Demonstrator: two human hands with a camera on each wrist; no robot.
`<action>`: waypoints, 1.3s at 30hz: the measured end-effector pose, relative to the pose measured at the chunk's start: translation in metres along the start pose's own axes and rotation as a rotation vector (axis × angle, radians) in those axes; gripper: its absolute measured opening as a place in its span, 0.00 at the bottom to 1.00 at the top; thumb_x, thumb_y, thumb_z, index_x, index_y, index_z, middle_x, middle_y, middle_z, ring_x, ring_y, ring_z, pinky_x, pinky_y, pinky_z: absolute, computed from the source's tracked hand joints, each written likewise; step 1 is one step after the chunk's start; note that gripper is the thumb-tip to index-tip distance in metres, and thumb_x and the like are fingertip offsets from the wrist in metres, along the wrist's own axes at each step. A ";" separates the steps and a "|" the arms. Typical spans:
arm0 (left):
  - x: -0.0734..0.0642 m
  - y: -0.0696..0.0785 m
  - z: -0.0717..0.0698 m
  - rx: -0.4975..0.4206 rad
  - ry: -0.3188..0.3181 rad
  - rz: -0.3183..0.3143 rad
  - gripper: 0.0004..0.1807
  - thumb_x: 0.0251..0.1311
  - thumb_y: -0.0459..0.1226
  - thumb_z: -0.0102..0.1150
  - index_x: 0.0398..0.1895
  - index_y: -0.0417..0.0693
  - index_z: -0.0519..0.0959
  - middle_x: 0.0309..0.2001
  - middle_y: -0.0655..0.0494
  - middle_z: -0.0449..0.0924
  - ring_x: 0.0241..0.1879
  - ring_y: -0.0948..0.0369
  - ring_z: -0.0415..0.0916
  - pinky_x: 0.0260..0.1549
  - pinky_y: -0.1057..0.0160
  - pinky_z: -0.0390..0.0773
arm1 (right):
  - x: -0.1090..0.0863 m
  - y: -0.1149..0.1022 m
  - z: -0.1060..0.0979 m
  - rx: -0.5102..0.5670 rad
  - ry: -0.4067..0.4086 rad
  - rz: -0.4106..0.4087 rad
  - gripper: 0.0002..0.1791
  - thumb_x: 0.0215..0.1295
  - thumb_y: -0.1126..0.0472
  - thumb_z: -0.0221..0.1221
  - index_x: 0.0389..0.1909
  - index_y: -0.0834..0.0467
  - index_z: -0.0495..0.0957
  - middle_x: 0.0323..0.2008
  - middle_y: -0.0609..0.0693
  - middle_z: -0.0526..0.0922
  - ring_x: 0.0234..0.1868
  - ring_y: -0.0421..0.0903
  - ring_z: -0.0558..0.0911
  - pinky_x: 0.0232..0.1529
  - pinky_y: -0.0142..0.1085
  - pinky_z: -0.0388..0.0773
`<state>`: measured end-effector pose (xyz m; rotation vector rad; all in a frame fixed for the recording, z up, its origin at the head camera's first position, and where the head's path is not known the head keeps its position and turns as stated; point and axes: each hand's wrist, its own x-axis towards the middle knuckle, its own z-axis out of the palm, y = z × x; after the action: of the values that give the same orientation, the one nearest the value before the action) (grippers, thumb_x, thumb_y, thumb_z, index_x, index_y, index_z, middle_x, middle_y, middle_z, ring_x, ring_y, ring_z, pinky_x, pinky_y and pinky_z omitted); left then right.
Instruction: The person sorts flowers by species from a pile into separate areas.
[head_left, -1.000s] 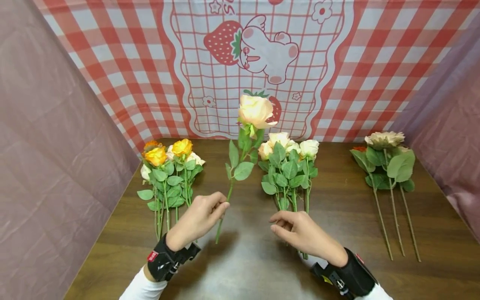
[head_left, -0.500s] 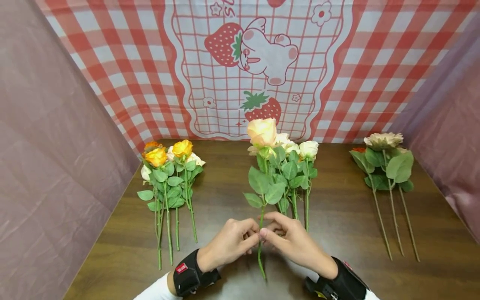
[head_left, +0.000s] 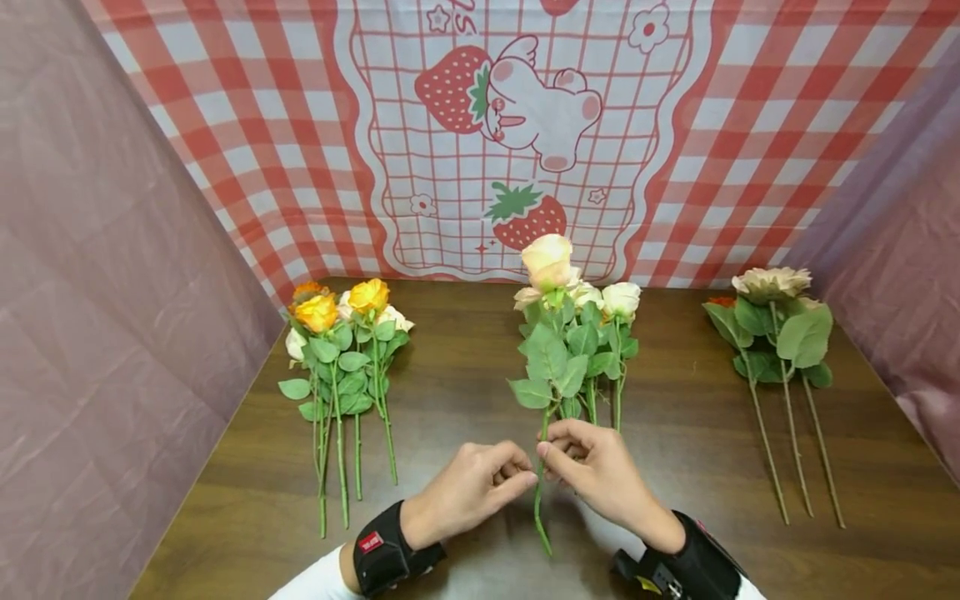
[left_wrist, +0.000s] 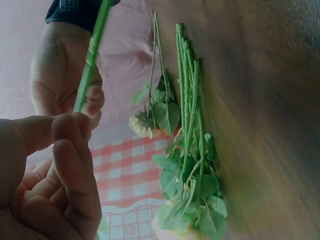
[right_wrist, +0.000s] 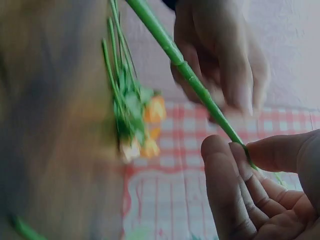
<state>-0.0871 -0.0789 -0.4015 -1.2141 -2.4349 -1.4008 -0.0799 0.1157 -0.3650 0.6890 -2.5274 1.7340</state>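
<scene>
Nearest the person, the left hand (head_left: pixel 468 487) curls loosely with its thumb and fingertips just beside the stem, seemingly holding nothing, though whether a fingertip grazes the green is hard to tell. Just to its right, the right hand (head_left: pixel 600 467) pinches the peach-cream rose (head_left: pixel 550 354) by its bare lower stem, thumb against fingers, so the flower is held above the counter (head_left: pixel 450 400). To carry it well, I'd keep that pinch light but firm below the leaves, steady the stem against rolling, and bring it in level with its neighbours so leaves don't snag. Its cut end points back toward the person, bending slightly right at the tip; its long axis runs nearly straight away from them, bloom end tilted up and facing the far side. Past the fingers, its leaves and bloom overlap a bunch of white roses (head_left: pixel 582 339) lying on the counter; contact between them can't be made out. Well apart to the left lies a bunch of orange and cream roses (head_left: pixel 351 383); far right, three long-stemmed flowers (head_left: pixel 804 337). Beyond everything hangs a red-and-white checked cloth (head_left: pixel 757 142).
</scene>
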 end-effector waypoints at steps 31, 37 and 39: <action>-0.002 0.000 -0.011 0.206 -0.131 0.014 0.04 0.62 0.36 0.52 0.32 0.49 0.77 0.24 0.63 0.79 0.23 0.77 0.66 0.23 0.78 0.71 | 0.017 0.101 -0.057 -0.319 -0.006 0.310 0.15 0.65 0.62 0.50 0.49 0.64 0.74 0.23 0.53 0.81 0.19 0.45 0.78 0.21 0.40 0.78; -0.001 -0.002 -0.020 0.257 -0.127 -0.005 0.04 0.61 0.37 0.53 0.31 0.50 0.77 0.22 0.64 0.78 0.21 0.76 0.65 0.20 0.76 0.71 | 0.019 0.101 -0.056 -0.334 0.003 0.299 0.15 0.65 0.60 0.53 0.48 0.64 0.75 0.20 0.51 0.81 0.17 0.45 0.77 0.19 0.40 0.77; 0.000 -0.003 -0.025 0.277 -0.109 -0.027 0.03 0.60 0.37 0.54 0.31 0.51 0.78 0.21 0.64 0.77 0.20 0.76 0.65 0.18 0.75 0.71 | 0.019 0.100 -0.056 -0.334 0.004 0.307 0.15 0.65 0.59 0.53 0.47 0.64 0.76 0.19 0.51 0.81 0.17 0.45 0.77 0.19 0.40 0.77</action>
<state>-0.0964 -0.0990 -0.3895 -1.2232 -2.6161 -0.9818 -0.1462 0.1886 -0.4273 0.2918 -2.9411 1.3112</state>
